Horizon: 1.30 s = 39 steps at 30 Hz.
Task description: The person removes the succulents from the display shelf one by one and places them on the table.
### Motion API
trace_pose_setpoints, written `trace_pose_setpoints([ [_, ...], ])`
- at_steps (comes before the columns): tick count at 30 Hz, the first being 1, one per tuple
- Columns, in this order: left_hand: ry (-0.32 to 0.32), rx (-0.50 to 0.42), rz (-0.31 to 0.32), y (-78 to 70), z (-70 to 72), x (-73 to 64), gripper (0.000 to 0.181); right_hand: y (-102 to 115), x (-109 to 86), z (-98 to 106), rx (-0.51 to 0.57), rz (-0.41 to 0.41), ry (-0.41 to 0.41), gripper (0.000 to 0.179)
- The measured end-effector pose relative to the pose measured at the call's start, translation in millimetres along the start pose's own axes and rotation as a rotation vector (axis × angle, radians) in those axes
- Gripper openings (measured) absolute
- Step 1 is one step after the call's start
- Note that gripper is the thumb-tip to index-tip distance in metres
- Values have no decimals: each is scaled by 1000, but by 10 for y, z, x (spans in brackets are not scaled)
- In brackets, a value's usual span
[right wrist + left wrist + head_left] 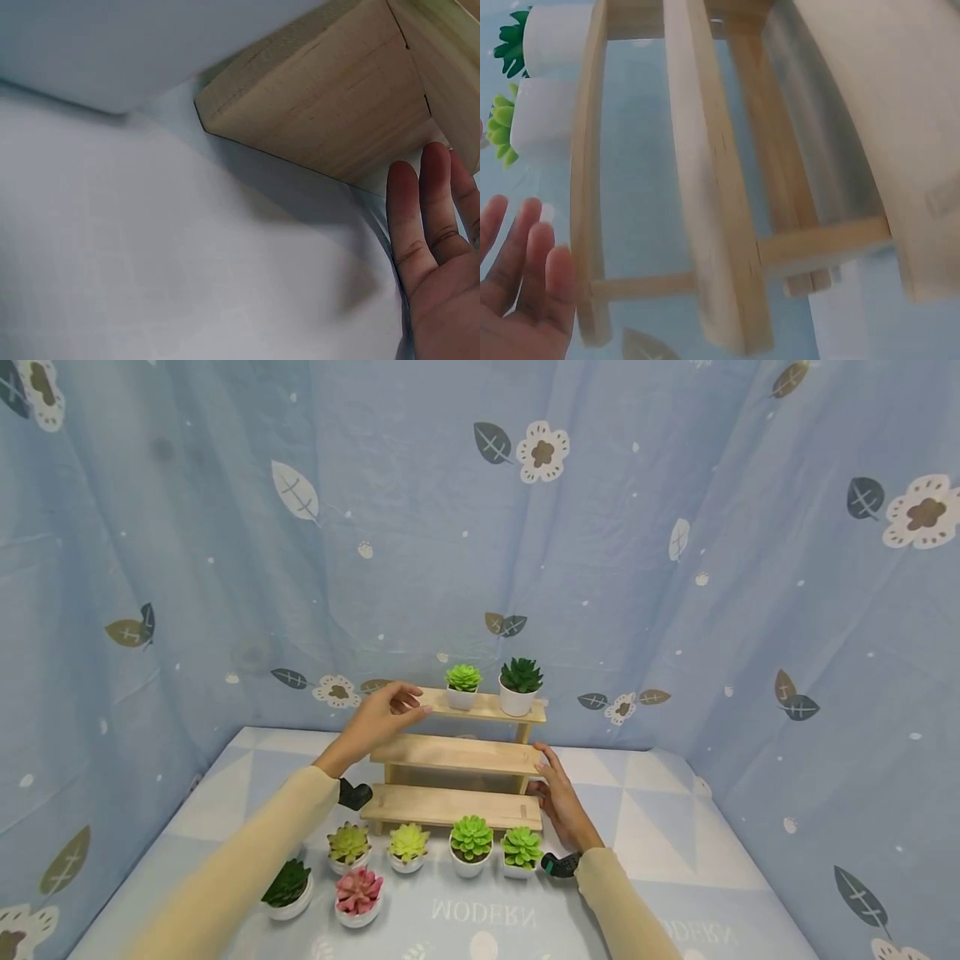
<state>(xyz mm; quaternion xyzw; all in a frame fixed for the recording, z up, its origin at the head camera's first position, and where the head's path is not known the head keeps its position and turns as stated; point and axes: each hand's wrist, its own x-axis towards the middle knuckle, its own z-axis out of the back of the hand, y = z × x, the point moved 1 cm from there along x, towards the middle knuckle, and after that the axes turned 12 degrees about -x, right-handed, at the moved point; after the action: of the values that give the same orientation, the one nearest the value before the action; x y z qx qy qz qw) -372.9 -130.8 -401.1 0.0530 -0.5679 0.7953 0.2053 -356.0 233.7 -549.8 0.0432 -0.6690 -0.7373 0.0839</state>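
A three-tier wooden plant stand (453,753) stands on the table. Its top shelf bears a bright green succulent (462,683) in a square white pot and a dark green succulent (520,681) in a round white pot. My left hand (381,717) is at the left end of that shelf, fingers loosely bent, holding nothing. In the left wrist view, the fingers (526,255) are spread beside the top board, below the two pots. My right hand (561,800) is by the stand's right side, fingertips at the middle shelf's end. The right wrist view shows relaxed fingers (409,217) close to the wood.
Before the stand sit more potted succulents: an olive one (348,845), a yellow-green one (408,843), two green ones (471,842), a pink one (358,893) and a dark green one (287,887), partly behind my left sleeve. A patterned blue curtain (420,527) hangs behind the table (637,810).
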Motion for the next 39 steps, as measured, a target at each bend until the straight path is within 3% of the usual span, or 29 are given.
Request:
trace_pose_setpoints([
  [8,-3,-48,9,31,-80,126,53,31,-17,24,-11,12,18,57],
  [13,-16,-1,7,29,-112,206,49,41,-10,45,-18,20,12,52],
  [17,-29,39,4,44,-138,268,48,23,-10,52,-18,16,12,57],
  [24,-41,80,-40,60,-172,360,58,15,-21,20,-29,19,18,61],
  [29,4,31,-41,77,-166,431,65,15,-21,18,-24,21,14,55],
  [34,84,9,-5,100,-161,503,74,5,-9,31,-35,23,19,53],
  [39,124,-14,39,72,-168,540,75,-1,10,38,-32,6,19,52],
])
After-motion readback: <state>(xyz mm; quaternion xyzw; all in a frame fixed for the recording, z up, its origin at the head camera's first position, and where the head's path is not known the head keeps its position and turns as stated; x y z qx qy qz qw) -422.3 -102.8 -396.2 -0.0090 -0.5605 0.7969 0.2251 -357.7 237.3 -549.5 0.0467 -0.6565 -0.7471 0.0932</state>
